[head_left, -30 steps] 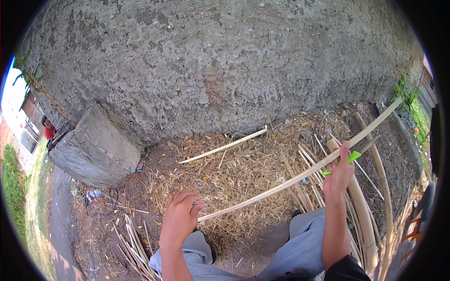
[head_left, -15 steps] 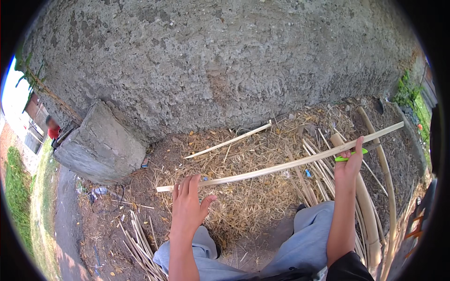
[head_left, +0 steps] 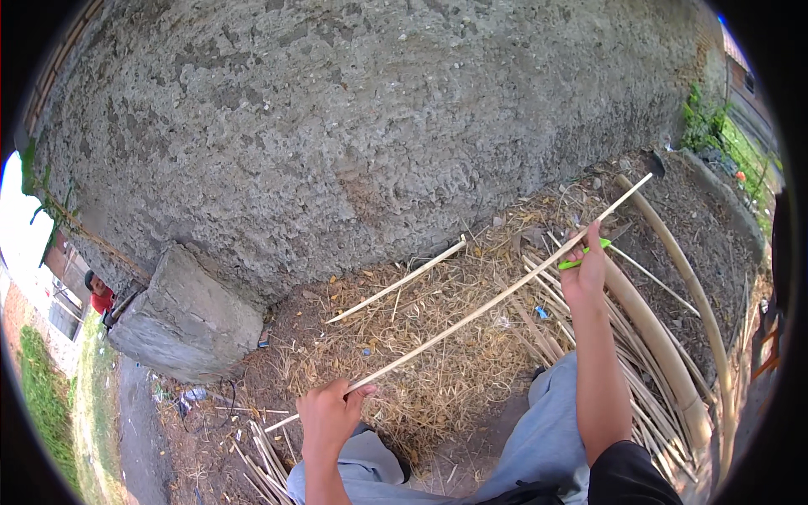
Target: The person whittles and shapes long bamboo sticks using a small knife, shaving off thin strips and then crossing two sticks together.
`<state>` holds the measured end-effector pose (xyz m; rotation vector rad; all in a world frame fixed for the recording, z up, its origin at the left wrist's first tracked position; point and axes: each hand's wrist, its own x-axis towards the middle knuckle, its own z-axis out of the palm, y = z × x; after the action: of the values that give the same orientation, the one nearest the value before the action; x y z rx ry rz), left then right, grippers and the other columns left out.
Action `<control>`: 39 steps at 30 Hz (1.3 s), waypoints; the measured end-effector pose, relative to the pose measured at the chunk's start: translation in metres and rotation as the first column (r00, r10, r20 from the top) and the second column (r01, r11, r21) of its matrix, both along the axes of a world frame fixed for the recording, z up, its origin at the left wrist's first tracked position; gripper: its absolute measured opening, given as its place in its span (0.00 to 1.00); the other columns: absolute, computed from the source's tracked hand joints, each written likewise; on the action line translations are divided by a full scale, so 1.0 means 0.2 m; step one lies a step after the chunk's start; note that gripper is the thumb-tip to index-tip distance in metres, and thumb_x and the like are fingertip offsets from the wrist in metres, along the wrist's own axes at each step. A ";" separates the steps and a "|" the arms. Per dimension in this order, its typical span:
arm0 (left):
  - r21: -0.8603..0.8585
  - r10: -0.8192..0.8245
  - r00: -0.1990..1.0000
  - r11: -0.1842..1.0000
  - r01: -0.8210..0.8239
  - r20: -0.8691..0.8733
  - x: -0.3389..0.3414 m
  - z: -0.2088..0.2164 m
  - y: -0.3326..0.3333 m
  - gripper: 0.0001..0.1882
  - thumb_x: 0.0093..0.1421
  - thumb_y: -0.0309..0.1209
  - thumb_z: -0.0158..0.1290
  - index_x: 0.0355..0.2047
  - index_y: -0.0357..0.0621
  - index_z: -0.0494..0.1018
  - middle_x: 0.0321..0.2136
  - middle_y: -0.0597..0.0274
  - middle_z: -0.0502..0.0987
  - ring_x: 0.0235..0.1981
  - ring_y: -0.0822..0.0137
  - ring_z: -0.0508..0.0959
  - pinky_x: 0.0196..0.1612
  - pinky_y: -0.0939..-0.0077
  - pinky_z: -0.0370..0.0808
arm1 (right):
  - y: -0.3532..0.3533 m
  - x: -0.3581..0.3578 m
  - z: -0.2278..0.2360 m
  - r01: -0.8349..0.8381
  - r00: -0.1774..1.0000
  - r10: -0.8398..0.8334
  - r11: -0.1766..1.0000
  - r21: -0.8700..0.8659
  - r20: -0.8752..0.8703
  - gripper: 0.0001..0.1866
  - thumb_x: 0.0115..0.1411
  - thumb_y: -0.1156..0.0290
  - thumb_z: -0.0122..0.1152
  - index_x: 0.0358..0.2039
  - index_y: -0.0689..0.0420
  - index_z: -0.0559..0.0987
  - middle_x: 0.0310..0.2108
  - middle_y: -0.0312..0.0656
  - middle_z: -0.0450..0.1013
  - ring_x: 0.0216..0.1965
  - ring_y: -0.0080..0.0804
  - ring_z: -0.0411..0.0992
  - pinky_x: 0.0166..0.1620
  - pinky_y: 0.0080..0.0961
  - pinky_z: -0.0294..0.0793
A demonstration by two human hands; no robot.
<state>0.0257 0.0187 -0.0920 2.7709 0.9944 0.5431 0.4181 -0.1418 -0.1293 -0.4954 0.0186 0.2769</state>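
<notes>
A long pale bamboo strip [head_left: 471,317] slants between my hands, its far end up at the right. My left hand [head_left: 328,417] is closed on it near the lower left end, thumb lying along the strip. Farther up, my right hand [head_left: 587,273] has its fingers closed about the strip and also holds a knife [head_left: 597,247] with a bright green handle. The knife's blade points up and right, just beneath the strip. Part of the handle is hidden by my fingers.
Bamboo shavings [head_left: 446,370] cover the ground. Another strip [head_left: 396,280] lies near the rough wall [head_left: 404,109]. Thick bamboo poles [head_left: 661,341] and thin strips lie at my right; a bundle of strips [head_left: 268,463] lies at lower left. A concrete block [head_left: 189,316] and a person in red [head_left: 101,296] are leftward.
The strip now slants more steeply and shows a narrower side. My left hand has gone from fingers resting over it to a closed grip, lower down. My right hand has shifted left.
</notes>
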 end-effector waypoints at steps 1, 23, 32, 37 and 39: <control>-0.039 0.143 0.990 0.989 -0.142 0.019 0.01 0.02 -0.02 0.20 0.49 0.43 0.66 0.19 0.36 0.77 0.13 0.51 0.71 0.14 0.52 0.67 0.21 0.63 0.61 | 0.01 -0.01 0.00 -0.007 1.000 0.007 0.994 -0.114 0.004 0.14 0.69 0.57 0.53 0.31 0.54 0.69 0.23 0.30 0.60 0.19 0.15 0.56 0.23 0.17 0.60; -0.867 0.482 0.766 -0.024 0.497 0.426 0.08 0.05 -0.35 0.19 0.72 0.39 0.39 0.43 0.31 0.68 0.24 0.66 0.64 0.16 0.80 0.58 0.16 0.86 0.54 | 0.00 -0.88 0.02 0.376 0.175 0.556 0.725 -0.578 0.812 0.17 0.60 0.69 0.63 0.46 0.64 0.79 0.24 0.47 0.77 0.18 0.34 0.74 0.20 0.28 0.70; -0.863 0.576 0.738 -0.104 0.494 0.353 0.07 -0.11 -0.33 0.17 0.72 0.35 0.38 0.44 0.31 0.68 0.22 0.66 0.63 0.15 0.81 0.54 0.15 0.85 0.49 | 0.04 -1.01 -0.07 0.434 0.021 0.705 0.632 -0.642 0.709 0.16 0.58 0.64 0.64 0.43 0.59 0.80 0.20 0.40 0.74 0.14 0.34 0.71 0.15 0.30 0.65; -0.846 0.607 0.727 -0.160 0.508 0.322 0.06 -0.15 -0.34 0.15 0.72 0.36 0.38 0.39 0.37 0.68 0.20 0.67 0.61 0.14 0.81 0.53 0.14 0.84 0.48 | 0.05 -1.04 -0.08 0.502 -0.076 0.662 0.671 -0.545 0.745 0.15 0.56 0.62 0.67 0.40 0.57 0.81 0.17 0.35 0.70 0.11 0.30 0.68 0.13 0.28 0.63; -0.819 0.625 0.723 -0.225 0.527 0.294 0.05 -0.16 -0.34 0.14 0.72 0.37 0.38 0.36 0.39 0.68 0.19 0.68 0.60 0.13 0.80 0.52 0.14 0.84 0.47 | 0.04 -1.05 -0.08 0.509 -0.085 0.655 0.676 -0.533 0.751 0.14 0.54 0.65 0.67 0.39 0.57 0.81 0.15 0.34 0.69 0.12 0.29 0.67 0.14 0.27 0.63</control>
<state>0.0360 -0.0492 -0.1234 0.6740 0.6794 0.3681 0.2084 -0.1334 -0.1446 -1.5382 -1.6527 -0.1096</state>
